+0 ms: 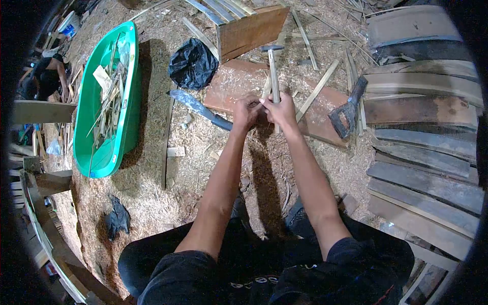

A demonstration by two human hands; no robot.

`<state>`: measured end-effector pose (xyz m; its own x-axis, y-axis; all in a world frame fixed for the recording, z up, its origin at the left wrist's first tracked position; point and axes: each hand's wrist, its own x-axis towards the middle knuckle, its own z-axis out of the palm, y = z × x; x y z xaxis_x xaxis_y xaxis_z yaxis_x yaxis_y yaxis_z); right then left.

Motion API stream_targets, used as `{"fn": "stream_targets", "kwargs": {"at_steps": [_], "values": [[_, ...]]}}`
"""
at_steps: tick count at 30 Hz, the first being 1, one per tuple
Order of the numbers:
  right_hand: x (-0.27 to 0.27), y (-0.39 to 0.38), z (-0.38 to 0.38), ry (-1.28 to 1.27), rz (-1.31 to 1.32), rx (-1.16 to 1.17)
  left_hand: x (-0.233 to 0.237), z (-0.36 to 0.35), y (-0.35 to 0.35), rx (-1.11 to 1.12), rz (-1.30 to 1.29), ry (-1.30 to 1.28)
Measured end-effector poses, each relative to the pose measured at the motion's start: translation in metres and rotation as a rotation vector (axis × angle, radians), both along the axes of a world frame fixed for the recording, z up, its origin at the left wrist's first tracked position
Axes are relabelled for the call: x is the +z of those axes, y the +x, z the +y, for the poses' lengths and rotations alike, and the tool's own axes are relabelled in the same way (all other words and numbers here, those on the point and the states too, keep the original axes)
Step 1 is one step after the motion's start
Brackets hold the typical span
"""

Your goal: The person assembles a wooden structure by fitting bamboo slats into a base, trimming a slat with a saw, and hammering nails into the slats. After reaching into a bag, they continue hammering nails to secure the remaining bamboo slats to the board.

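Note:
My right hand (280, 111) is closed around the wooden handle of a hammer (275, 76), whose metal head points away from me. Close beside it, my left hand (246, 113) has its fingers curled in a pinch near my right fingertips; whatever lies in them is too small to make out. Under and beyond both hands lie reddish-brown boards (231, 84) strewn with shavings. A long blue-grey blade (195, 104), like a machete, rests just left of my left hand. Off to the right, a dark tool with a looped end (348, 109) lies on a board.
A green plastic tub (131, 91) with wood scraps stands at left. Ahead are a black plastic bag (192, 63) and a slatted wooden piece with a brown panel (253, 33). Planks (427, 142) line the right side. Another person (48, 76) crouches far left. Sawdust covers the ground.

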<state>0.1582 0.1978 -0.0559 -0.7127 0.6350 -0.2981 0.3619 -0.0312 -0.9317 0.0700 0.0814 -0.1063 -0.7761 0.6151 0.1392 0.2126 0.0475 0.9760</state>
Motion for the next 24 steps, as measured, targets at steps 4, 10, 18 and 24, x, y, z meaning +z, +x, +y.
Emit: {"fn": "stream_targets", "kwargs": {"at_steps": [4, 10, 18, 24], "values": [[0.018, 0.027, 0.008, 0.465, 0.070, 0.117, 0.001, -0.004, -0.003, -0.047, 0.075, -0.125], [0.066, 0.042, -0.022, 0.363, -0.106, 0.112, 0.013, -0.002, 0.000, -0.023, 0.109, -0.102], [0.066, 0.042, -0.051, 0.018, 0.120, -0.014, 0.021, -0.003, 0.004, -0.001, 0.156, -0.080], [-0.003, 0.032, -0.026, 0.341, -0.105, -0.122, 0.019, -0.003, 0.002, 0.006, 0.248, -0.155]]}}
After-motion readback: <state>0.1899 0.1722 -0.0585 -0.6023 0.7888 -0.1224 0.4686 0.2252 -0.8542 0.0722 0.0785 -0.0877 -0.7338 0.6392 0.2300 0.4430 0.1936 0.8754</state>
